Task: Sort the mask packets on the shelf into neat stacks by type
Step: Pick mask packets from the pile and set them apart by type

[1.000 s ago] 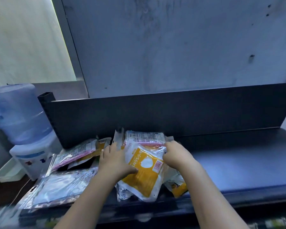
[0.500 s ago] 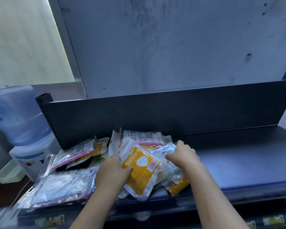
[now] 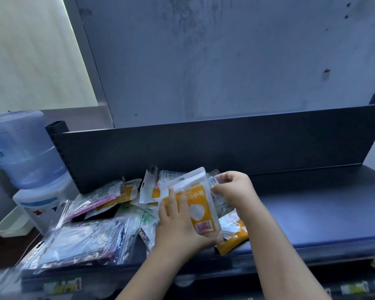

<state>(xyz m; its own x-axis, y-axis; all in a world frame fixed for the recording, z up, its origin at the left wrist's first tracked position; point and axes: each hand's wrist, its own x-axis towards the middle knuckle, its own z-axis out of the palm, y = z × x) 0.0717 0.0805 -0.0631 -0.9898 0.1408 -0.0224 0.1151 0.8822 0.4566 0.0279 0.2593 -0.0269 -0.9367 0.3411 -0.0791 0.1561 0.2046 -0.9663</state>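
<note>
The dark shelf (image 3: 312, 213) carries a loose pile of mask packets (image 3: 89, 234) at its left end. The left hand (image 3: 178, 224) grips the orange-and-white packet (image 3: 200, 210), lifted above the pile, fingers flat on its front. The right hand (image 3: 234, 189) pinches a clear packet (image 3: 220, 202) just behind it.

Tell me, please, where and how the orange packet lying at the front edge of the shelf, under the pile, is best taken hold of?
Probably by its free orange end. The orange packet lies flat, its lower end poking out past the shelf front, while its upper part is buried under the yellow packet that the left hand holds. Come from the front, pinch that overhanging corner, thumb on top, and slide it out toward you.
</note>
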